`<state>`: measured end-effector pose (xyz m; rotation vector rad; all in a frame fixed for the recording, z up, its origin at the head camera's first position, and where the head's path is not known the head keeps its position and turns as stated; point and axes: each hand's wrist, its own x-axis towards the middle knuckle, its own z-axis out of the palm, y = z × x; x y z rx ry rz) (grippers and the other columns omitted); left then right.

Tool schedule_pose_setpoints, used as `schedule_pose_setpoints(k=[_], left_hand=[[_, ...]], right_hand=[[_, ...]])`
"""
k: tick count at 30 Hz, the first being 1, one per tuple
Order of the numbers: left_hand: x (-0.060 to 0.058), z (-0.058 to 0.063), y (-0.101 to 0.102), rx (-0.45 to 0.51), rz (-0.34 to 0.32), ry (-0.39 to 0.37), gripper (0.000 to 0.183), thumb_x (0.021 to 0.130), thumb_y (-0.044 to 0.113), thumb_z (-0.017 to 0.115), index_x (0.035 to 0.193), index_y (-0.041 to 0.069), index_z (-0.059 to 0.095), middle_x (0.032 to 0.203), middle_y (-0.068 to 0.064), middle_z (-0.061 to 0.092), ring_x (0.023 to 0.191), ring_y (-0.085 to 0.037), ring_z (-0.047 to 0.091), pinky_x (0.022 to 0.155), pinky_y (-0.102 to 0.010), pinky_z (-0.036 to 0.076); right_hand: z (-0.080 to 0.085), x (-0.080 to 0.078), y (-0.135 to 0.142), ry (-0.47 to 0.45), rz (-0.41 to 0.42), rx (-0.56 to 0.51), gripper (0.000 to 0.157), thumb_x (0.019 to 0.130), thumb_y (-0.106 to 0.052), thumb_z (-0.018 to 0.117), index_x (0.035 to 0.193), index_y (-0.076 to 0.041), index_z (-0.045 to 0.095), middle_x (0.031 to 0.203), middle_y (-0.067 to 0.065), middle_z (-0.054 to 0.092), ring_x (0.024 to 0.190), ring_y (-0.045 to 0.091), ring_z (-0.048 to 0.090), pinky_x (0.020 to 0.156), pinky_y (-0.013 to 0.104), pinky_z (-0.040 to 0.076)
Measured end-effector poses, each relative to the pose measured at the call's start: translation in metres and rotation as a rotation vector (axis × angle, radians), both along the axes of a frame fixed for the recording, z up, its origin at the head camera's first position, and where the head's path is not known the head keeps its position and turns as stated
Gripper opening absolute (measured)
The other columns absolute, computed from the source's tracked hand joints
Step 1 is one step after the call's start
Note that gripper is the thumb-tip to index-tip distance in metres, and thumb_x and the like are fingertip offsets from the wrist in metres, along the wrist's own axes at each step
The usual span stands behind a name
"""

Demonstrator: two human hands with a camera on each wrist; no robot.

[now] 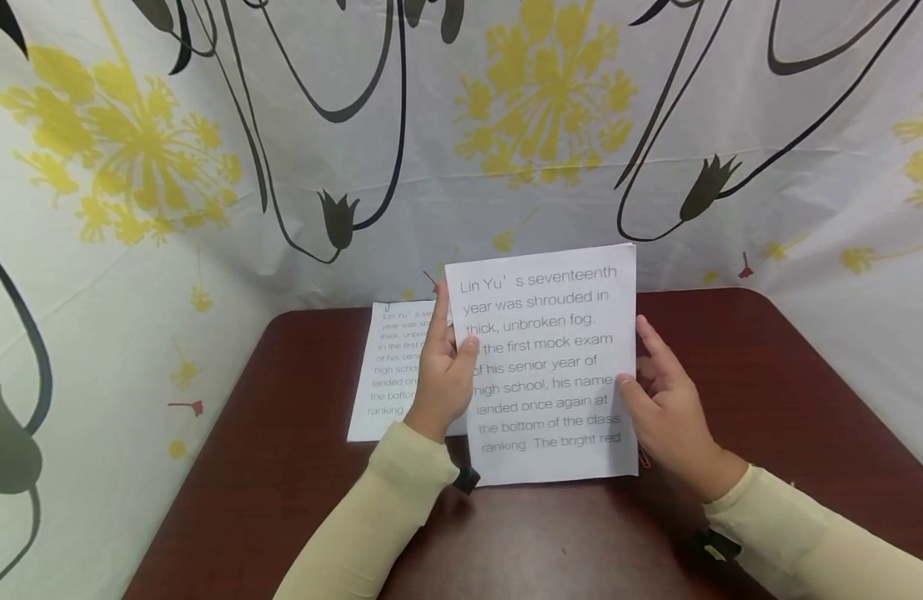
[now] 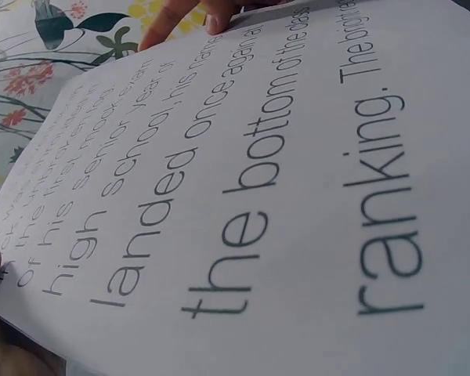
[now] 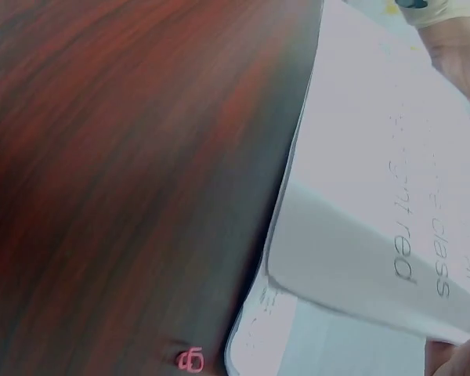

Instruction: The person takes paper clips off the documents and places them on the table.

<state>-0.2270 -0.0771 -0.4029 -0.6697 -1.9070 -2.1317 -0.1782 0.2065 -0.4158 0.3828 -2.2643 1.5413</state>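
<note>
Both hands hold up printed white paper (image 1: 547,367), tilted toward the head camera above the table. Large English text covers its front; in the right wrist view its edge looks doubled, so how many sheets there are I cannot tell. My left hand (image 1: 444,379) pinches the left edge, thumb on the front and the other fingers mostly behind. On the right edge, my right hand (image 1: 671,408) pinches the paper lower down, thumb in front. Behind the left hand, another printed sheet (image 1: 393,375) lies on the table, partly covered. A small red paper clip (image 3: 190,360) lies near the paper's lower right corner.
The dark reddish-brown table (image 1: 281,500) stretches under both arms. White fabric (image 1: 431,150) with yellow and grey flower prints hangs behind it and along both sides. Dark bands or devices (image 1: 467,478) show under the wrists at the pale sleeves.
</note>
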Motion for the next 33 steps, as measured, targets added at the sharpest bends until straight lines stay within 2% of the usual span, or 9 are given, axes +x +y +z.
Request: schedule_pose_setpoints(k=[7,11,16,21,29,33], left_hand=[[0.000,0.000,0.005,0.019,-0.027,-0.029,0.092,0.107,-0.005,0.042,0.165,0.057,0.004,0.135,-0.011,0.069,0.100,-0.032,0.078,0.078,-0.043,0.066],[0.002,-0.001,0.009,0.032,-0.053,-0.058,0.095,0.106,-0.007,0.044,0.164,0.058,0.004,0.133,-0.013,0.070,0.097,-0.034,0.079,0.078,-0.045,0.065],[0.006,-0.002,0.015,0.002,-0.081,-0.098,0.095,0.105,-0.005,0.046,0.164,0.057,0.004,0.134,-0.013,0.069,0.096,-0.032,0.079,0.079,-0.044,0.065],[0.011,-0.006,0.021,-0.053,-0.125,-0.127,0.095,0.106,-0.003,0.047,0.163,0.057,0.003,0.133,-0.011,0.069,0.093,-0.031,0.079,0.078,-0.042,0.066],[0.029,-0.015,0.036,-0.127,-0.215,-0.134,0.092,0.106,-0.002,0.045,0.164,0.053,0.000,0.139,-0.009,0.067,0.104,-0.024,0.078,0.080,-0.040,0.065],[0.036,-0.019,0.045,-0.123,-0.247,-0.110,0.091,0.106,-0.003,0.043,0.166,0.048,-0.002,0.142,-0.011,0.066,0.110,-0.023,0.076,0.084,-0.038,0.065]], right_hand=[[0.010,0.001,0.000,-0.023,-0.086,-0.035,0.075,0.105,-0.001,0.054,0.168,-0.030,0.026,0.114,0.023,0.073,0.087,0.007,0.075,0.067,0.025,0.062],[0.016,-0.001,0.003,-0.049,-0.108,-0.057,0.075,0.106,-0.003,0.053,0.168,-0.033,0.024,0.112,0.014,0.074,0.086,0.008,0.077,0.068,0.026,0.063],[0.024,-0.003,0.009,-0.062,-0.131,-0.103,0.075,0.106,-0.004,0.053,0.169,-0.032,0.024,0.111,0.000,0.074,0.089,0.008,0.077,0.070,0.025,0.063],[0.033,-0.007,0.018,-0.080,-0.175,-0.147,0.075,0.104,-0.004,0.054,0.168,-0.031,0.026,0.111,-0.004,0.073,0.089,0.007,0.077,0.070,0.022,0.062],[0.042,-0.012,0.039,-0.160,-0.181,-0.410,0.078,0.101,0.004,0.055,0.166,-0.032,0.032,0.106,-0.003,0.073,0.088,0.006,0.074,0.069,0.018,0.060],[0.047,-0.011,0.051,-0.188,-0.177,-0.436,0.078,0.102,0.002,0.055,0.167,-0.033,0.030,0.113,-0.004,0.070,0.093,0.005,0.073,0.069,0.017,0.060]])
